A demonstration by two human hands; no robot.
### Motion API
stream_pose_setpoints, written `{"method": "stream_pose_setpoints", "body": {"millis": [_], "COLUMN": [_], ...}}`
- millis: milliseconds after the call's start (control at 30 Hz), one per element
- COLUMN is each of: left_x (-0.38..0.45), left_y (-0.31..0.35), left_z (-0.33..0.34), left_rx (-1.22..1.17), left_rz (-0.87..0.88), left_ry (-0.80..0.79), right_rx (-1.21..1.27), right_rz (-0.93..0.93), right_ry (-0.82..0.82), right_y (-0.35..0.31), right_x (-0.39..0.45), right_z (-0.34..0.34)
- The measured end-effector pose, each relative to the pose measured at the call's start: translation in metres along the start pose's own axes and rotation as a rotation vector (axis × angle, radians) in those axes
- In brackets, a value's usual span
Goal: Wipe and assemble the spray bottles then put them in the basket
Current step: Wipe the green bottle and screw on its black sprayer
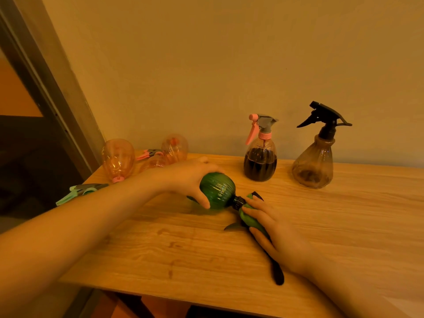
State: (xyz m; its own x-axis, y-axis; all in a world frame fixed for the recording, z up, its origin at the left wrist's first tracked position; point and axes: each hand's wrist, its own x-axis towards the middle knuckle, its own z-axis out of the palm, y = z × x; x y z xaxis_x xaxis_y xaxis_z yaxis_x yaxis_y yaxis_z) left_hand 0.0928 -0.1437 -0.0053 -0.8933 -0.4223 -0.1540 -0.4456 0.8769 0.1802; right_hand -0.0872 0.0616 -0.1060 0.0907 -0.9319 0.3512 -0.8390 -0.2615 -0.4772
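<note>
I'm looking down at a wooden table (229, 255) that is standing against a plain wall (229, 53). Past the table's left edge, a grey door frame (57, 92) is slanting upward, with a dark opening (27, 157) showing beside it.

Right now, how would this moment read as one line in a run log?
step: wiping | left hand: holds green bottle sideways | right hand: presses cloth at its neck | basket: unseen
</note>
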Motion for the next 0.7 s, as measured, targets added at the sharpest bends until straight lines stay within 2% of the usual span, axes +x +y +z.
{"method": "stream_pose_setpoints", "body": {"millis": [133, 400, 567, 700], "left_x": [0.004, 0.008, 0.011, 0.01], "left_y": [0.001, -0.001, -0.002, -0.005], "left_z": [-0.002, -0.008, -0.01, -0.007], "left_rx": [-0.007, -0.04, -0.038, -0.059], "left_rz": [-0.012, -0.002, 0.004, -0.019], "left_ry": [-0.038, -0.059, -0.067, -0.067], "right_rx": [0.006, -0.069, -0.197, -0.144], "right_rz": [-0.015, -0.159, -0.265, -0.25], "right_ry": [0.002, 0.194, 0.109, 0.072], "right_y": [-0.003, -0.017, -0.016, -0.013], "right_x": [-0.014, 0.001, 0.018, 0.014], "right_z": [-0.006, -0.008, 0.007, 0.003]}}
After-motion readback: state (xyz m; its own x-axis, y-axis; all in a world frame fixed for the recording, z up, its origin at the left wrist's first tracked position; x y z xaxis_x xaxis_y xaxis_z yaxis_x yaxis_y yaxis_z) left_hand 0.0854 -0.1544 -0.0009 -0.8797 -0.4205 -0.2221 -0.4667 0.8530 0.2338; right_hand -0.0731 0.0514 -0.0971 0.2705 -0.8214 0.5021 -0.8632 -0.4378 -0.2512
